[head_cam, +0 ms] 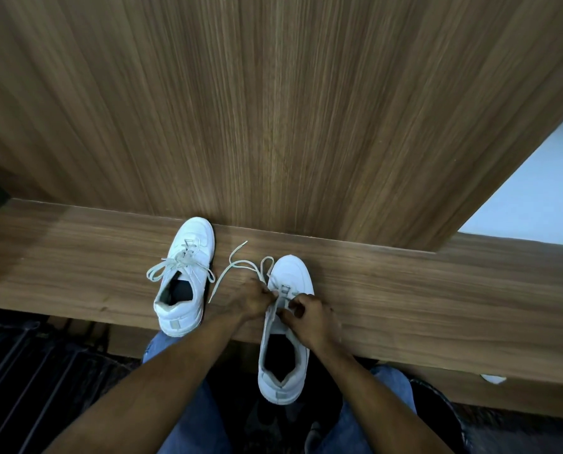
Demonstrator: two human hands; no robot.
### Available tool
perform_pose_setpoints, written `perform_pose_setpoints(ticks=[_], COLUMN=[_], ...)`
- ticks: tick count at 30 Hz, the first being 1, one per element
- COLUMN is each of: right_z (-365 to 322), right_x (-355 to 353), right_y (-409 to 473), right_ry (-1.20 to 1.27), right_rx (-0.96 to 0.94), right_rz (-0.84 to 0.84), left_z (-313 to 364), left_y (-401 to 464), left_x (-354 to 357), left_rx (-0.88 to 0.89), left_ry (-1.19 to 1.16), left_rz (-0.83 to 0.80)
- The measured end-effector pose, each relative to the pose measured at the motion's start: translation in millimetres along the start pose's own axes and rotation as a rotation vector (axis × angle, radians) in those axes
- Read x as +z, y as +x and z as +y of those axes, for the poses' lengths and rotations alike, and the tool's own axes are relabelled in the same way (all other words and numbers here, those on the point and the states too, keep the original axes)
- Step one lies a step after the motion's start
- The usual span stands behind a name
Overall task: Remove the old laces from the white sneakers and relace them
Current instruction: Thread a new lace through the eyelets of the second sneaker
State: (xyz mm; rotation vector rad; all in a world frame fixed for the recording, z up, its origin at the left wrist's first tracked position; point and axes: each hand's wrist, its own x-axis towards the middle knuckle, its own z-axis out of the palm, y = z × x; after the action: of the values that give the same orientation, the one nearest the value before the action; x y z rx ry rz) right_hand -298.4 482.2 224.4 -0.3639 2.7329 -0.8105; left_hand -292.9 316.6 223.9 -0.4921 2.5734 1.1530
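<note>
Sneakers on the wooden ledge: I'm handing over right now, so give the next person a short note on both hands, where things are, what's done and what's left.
Left hand: pinching the lace at the eyelets of the right sneaker.
Right hand: fingers curled at the same eyelets, gripping the lace there.
Right sneaker: on the wooden ledge, heel hanging over the near edge; lace threaded only near the toe, loose ends lying to its left.
Left sneaker: on the ledge, toe by the panel, laced and tied in a bow.
Left to do: finish working the right sneaker's lace. Whether these laces are old or new cannot be told.
</note>
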Motion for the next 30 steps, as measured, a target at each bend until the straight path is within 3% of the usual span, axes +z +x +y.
perform_pose_setpoints(ticks=[2, 3, 7, 9, 11, 16, 18, 20, 23, 27, 30], right_z=[-1.2, -1.1, 0.4, -0.1, -0.9, -2.2, -1.7, 0.0, 0.5, 0.6, 0.0], right_x=[-0.8, -1.9, -2.9, -3.0, -4.0, -4.5, -4.4, -4.4, -3.9, -4.7, -5.1], right_y=[-1.0, -1.4, -2.2, -2.1, -2.3, -2.0, -2.2, -1.9, -2.5, -3.0, -3.8], right_ry=[-0.006, -0.006, 0.016, 0.011, 0.017, 0.048, 0.064, 0.06, 0.065, 0.078, 0.08], right_rx=[-0.002, 0.0, 0.017, 0.01, 0.013, 0.044, 0.057, 0.058, 0.056, 0.063, 0.065], right_rz=[0.0, 0.002, 0.009, 0.011, 0.003, -0.03, -0.023, -0.023, -0.03, -0.023, -0.029], left_z=[9.3, 13.9, 41.9, 57.1, 71.7, 63.7, 49.4, 31.0, 7.9, 0.4, 0.7], left_y=[-1.4, -0.6, 5.1, 14.0, 18.6, 28.8, 32.5, 31.9, 17.3, 9.6, 15.2], left_x=[-8.6, -12.5, -47.1, -77.3, -102.7, -91.7, -76.3, -60.0, -31.9, -6.5, -0.2], left_rx=[-0.07, -0.104, -0.134, -0.128, -0.119, -0.178, -0.229, -0.256, -0.157, 0.222, 0.227], left_ry=[0.044, -0.064, -1.062, -1.328, -1.362, -1.261, -1.183, -0.839, -0.16, 0.174, 0.36], left_rz=[-0.006, 0.052, 0.294, 0.349, 0.38, 0.36, 0.421, 0.542, 0.528, 0.279, 0.257])
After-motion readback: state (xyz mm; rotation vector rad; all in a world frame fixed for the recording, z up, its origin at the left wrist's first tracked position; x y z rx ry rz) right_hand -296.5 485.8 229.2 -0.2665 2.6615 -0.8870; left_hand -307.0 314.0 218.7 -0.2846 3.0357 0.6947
